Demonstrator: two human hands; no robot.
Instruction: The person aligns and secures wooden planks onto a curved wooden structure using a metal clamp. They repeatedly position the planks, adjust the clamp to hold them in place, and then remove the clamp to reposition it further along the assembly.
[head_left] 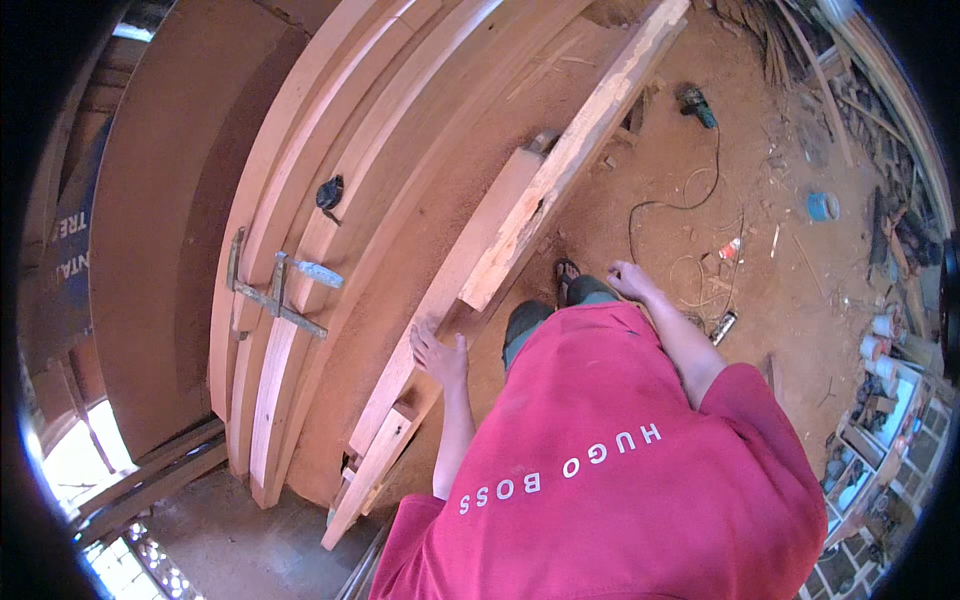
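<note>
Left hand (437, 358) has its fingers apart on one wooden beam (490, 215), mid-frame, by its edge; can't tell if right hand (628, 281) grips anything. One F-clamp (276, 301), one tape measure (329, 193), left. Roomy floor (765, 165), upper right, one angle grinder (698, 106).

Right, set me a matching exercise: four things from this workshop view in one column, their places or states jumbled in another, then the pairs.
1. Left hand
2. Tape measure
3. Clamp
4. Corded power tool

A. Lying on the floor
B. Set across curved timbers
C. Touching a straight beam
D. Black, resting on one curved timber

Pairs: 1-C, 2-D, 3-B, 4-A
</note>
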